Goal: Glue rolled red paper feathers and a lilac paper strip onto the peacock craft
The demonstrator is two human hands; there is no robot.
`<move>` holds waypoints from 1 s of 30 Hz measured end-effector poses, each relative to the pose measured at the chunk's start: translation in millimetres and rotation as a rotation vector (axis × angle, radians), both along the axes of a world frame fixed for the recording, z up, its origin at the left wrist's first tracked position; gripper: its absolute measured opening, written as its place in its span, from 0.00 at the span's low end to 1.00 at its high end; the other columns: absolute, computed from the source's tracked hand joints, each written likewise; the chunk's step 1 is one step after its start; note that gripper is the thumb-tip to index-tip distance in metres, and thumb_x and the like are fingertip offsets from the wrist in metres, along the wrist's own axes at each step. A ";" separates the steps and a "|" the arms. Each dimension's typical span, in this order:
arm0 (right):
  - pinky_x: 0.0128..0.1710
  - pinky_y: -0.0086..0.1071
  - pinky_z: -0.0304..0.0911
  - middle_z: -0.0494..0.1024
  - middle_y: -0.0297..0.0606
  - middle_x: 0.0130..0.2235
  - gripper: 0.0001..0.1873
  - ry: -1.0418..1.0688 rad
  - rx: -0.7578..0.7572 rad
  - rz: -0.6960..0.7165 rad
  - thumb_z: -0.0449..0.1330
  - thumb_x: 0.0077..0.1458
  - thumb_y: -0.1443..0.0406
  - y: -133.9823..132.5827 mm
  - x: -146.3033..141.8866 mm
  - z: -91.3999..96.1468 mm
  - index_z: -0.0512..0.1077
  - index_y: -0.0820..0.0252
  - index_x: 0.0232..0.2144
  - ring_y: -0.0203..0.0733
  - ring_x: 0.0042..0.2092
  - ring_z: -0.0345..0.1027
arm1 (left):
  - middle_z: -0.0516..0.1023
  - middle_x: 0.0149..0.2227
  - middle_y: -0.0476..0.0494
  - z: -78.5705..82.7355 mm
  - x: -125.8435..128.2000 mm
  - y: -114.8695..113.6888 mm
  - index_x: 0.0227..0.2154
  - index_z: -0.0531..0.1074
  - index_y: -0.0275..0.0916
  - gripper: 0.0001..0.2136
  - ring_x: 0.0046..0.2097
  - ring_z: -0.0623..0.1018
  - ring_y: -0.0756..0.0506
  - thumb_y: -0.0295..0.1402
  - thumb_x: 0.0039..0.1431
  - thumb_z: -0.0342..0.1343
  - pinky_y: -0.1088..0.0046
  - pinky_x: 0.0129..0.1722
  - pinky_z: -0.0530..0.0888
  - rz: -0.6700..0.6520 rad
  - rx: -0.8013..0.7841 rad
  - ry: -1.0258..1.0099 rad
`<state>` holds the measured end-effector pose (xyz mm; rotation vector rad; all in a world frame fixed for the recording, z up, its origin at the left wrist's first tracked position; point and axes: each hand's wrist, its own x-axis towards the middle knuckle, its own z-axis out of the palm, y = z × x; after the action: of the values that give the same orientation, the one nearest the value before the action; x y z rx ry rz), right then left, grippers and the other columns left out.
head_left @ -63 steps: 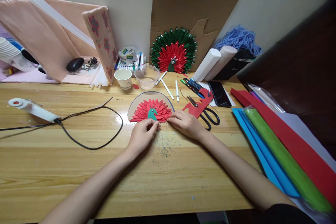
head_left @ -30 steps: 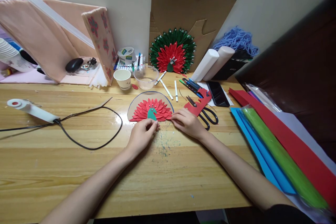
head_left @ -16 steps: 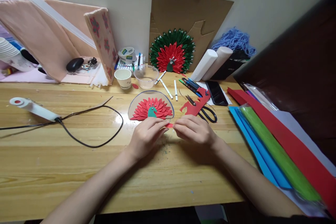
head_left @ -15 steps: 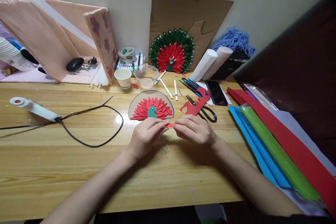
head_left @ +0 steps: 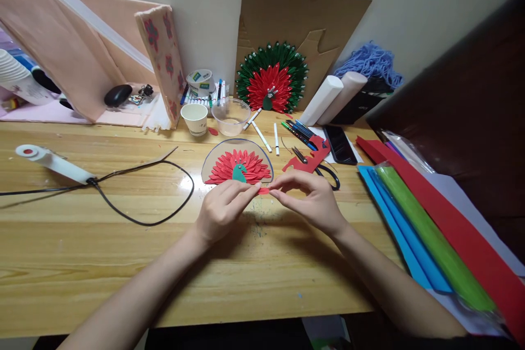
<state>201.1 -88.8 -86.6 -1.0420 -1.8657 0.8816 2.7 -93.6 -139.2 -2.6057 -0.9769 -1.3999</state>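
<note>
A small red paper piece [head_left: 263,191] is pinched between both hands above the wooden table. My left hand [head_left: 225,205] is closed on its left end, fingertips together. From the other side, my right hand [head_left: 308,199] holds the right end between thumb and fingertips. Just beyond the hands lies a half-round cardboard piece [head_left: 212,159] with a blue edge line, bearing a fan of red petals [head_left: 258,161] and a green bird shape [head_left: 239,173]. Past my right hand are a cut red sheet [head_left: 314,159] and black-handled scissors [head_left: 334,178], partly under that sheet.
At left lies a white glue gun [head_left: 57,164] with a looping black cord [head_left: 192,197]. A paper cup [head_left: 194,120], a clear bowl [head_left: 231,118] and several markers [head_left: 261,137] stand or lie behind. Coloured sheets [head_left: 426,229] cover the right side; a phone [head_left: 340,145] lies nearby.
My right hand's fingers have arched and lifted slightly, showing more of the red paper piece. The left hand keeps its pinch. The view has shifted a little.
</note>
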 end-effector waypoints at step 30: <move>0.28 0.27 0.62 0.73 0.35 0.28 0.12 0.589 -0.912 0.334 0.67 0.40 0.60 20.6 -166.0 5.5 0.71 0.61 0.26 0.34 0.30 0.66 | 0.77 0.34 0.43 35.8 -80.2 -39.1 0.33 0.72 0.35 0.10 0.38 0.76 0.48 0.36 0.51 0.58 0.72 0.41 0.72 0.378 -0.740 -1.066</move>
<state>35.1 -68.2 -81.1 -0.8117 -1.1209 2.0892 -77.5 -132.7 -103.4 -1.5696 -2.2751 -2.6959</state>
